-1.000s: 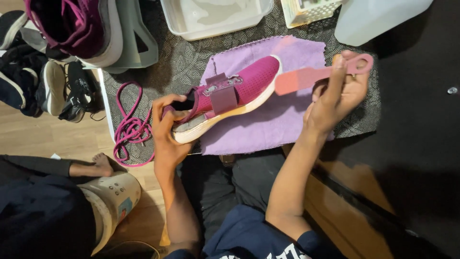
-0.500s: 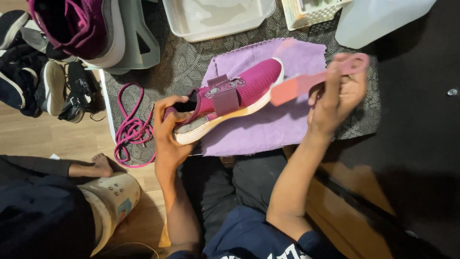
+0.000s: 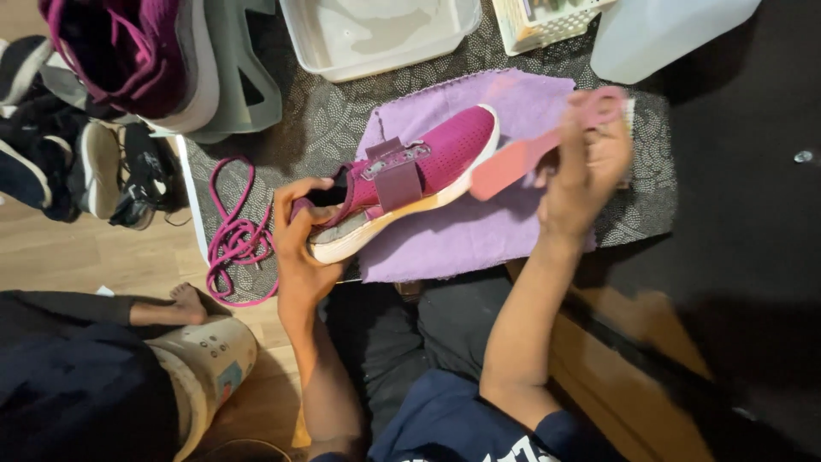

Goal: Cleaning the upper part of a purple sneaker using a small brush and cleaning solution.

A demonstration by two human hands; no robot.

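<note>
1. Here, a magenta shoe (image 3: 428, 175) w/ a dark strap was held at the heel by the left hand (image 3: 301, 244), fingers wrapped round the heel collar, thumb on the near side. The shoe was tilted on its side, white sole toward the person, toe pointing up-right.
2. The shoe was kept just above a purple cloth (image 3: 487, 197) laid on a grey patterned mat (image 3: 325, 120); whether the toe touched the cloth could not be told.
3. A pink brush (image 3: 534, 145) was gripped in the right hand (image 3: 586, 167), fingers closed on the handle end, its flat end just beside the toe.
4. Step judged: cleaning of the toe/sole edge, approx. mid-way.
5. Next move prob. called for the brush to be laid on the sole rim while the heel was held firm.
6. Loose pink laces (image 3: 235, 231) lay to the left on the mat; a white tub (image 3: 376, 38) sat beyond.
</note>
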